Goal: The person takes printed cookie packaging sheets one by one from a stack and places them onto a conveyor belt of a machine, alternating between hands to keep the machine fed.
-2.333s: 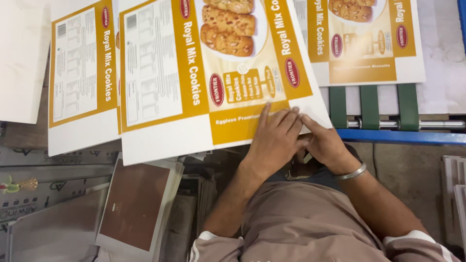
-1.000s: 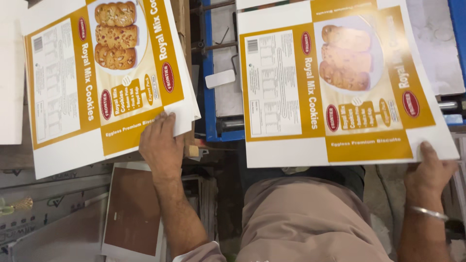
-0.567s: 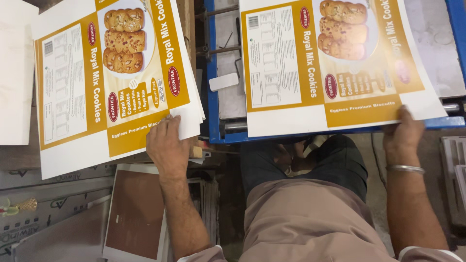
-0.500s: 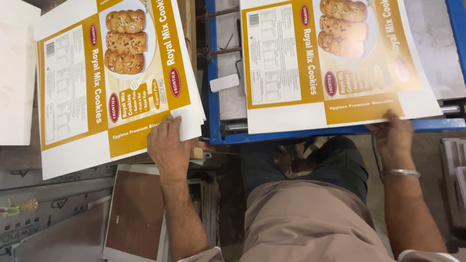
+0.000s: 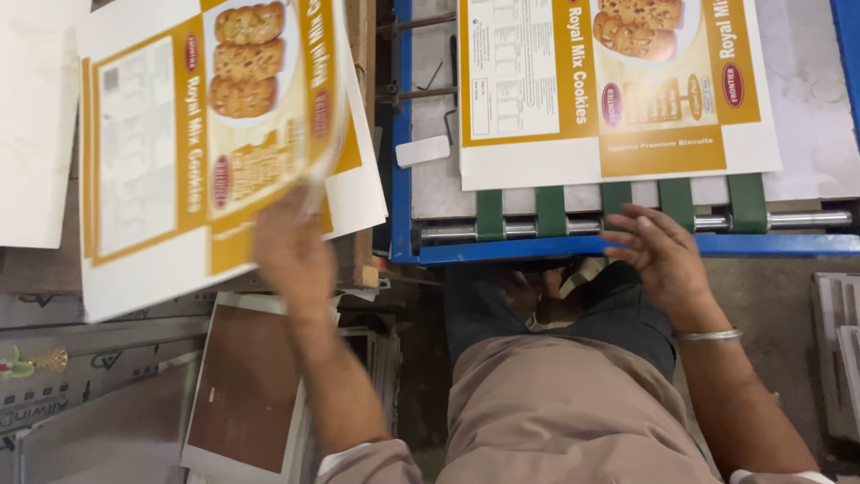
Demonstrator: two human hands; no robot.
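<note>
You wear a plain tan short-sleeved shirt with white cuff edges, dark blue trousers, and a thin silver metal bangle on your right wrist.

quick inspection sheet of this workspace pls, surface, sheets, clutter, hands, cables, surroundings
surface: blue-framed feed table with green belts over a roller.
job's things: printed carton sheet flat on the table; another sheet curling up off the left stack.
clutter: brown board low left; small white tag on the table.
hands: left hand lifting the stack's sheet, blurred; right hand open at the table edge.
cables: nothing seen.
surroundings: grey trays at right.
</note>
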